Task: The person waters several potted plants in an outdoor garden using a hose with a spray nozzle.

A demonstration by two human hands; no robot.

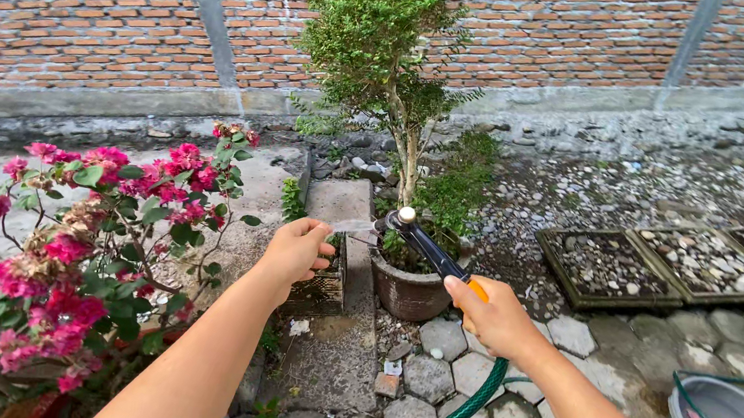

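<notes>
Partly hidden, right hand (497, 319) fingers grasp the spray nozzle (430, 252); left hand (297, 249) curls loosely, empty.

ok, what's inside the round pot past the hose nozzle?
A small leafy tree with a pale trunk rises from the brown pot, with low green growth around its base. The soil is hidden by that growth and the pot's rim. The nozzle points at it.

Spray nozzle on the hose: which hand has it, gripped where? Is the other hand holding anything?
The right hand grips the spray nozzle by its orange handle end, where the green hose joins. The left hand holds nothing, fingers curled near the nozzle tip.
</notes>
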